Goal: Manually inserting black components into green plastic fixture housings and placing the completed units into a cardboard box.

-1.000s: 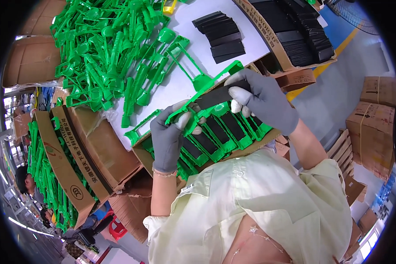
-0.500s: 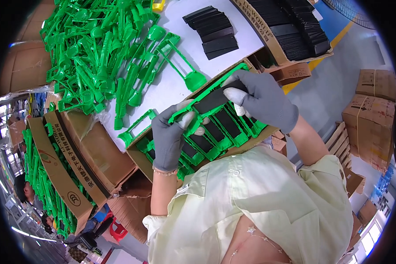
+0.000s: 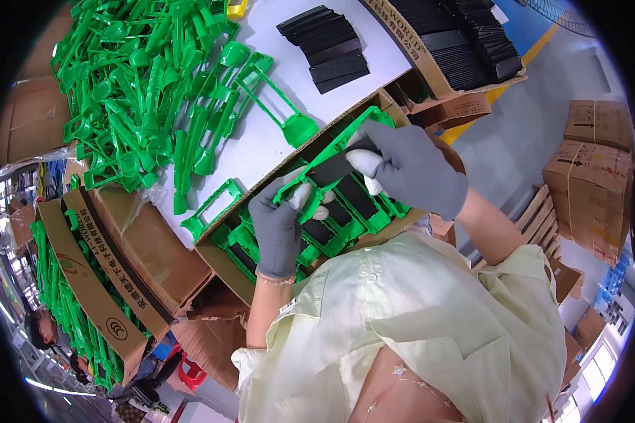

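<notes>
My left hand (image 3: 279, 229), in a grey glove with white fingertips, grips the near left end of a green plastic frame (image 3: 335, 146). My right hand (image 3: 420, 169), gloved alike, is closed about the frame's other half, its thumb beside the black strip (image 3: 329, 171) that lies along it. This frame is held tilted above an open carton (image 3: 219, 266). Inside the carton, green frames fitted with black strips (image 3: 357, 202) lie side by side; my hands hide part of them.
A heap of green frames (image 3: 134, 92) covers the table's left side, with one loose frame (image 3: 300, 129) nearer me. Black strips (image 3: 339, 70) are stacked beyond. More strips fill a carton (image 3: 437, 77) at right; another carton (image 3: 102, 264) of green frames stands at left.
Both hands and the held frame have come slightly lower and nearer to me over the carton. The whole view has shifted a little; the black strip stays with the frame.
</notes>
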{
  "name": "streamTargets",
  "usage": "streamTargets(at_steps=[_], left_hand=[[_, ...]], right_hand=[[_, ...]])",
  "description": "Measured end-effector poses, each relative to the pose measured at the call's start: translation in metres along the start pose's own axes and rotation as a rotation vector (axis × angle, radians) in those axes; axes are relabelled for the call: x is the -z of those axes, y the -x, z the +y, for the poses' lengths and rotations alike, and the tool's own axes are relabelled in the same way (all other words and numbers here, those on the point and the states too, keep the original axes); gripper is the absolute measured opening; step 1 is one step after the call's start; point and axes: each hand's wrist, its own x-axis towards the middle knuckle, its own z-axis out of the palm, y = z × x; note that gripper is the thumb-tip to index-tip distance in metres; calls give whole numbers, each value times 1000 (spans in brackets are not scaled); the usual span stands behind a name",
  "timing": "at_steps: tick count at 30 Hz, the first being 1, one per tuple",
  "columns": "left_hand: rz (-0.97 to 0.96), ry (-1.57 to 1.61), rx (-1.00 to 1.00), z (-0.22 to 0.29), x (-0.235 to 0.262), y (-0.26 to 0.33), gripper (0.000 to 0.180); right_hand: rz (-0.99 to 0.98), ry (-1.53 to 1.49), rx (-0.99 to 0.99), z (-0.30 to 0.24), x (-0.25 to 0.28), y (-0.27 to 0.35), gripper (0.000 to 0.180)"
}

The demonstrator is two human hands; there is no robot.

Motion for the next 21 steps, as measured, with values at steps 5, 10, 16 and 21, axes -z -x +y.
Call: streamTargets(at_steps=[5,10,16,21], left_hand=[[59,-119,-59,6,4,0,28],[-13,21,24,11,1,2,28],[-25,-15,24,12,-8,7,25],[-10,-39,25,6,-12,9,27]], right_hand=[[11,-19,-27,-11,7,10,15],[-47,-197,-145,-9,12,4,20],[11,-5,-46,-6,7,8,21],[-24,1,-80,6,1,4,20]])
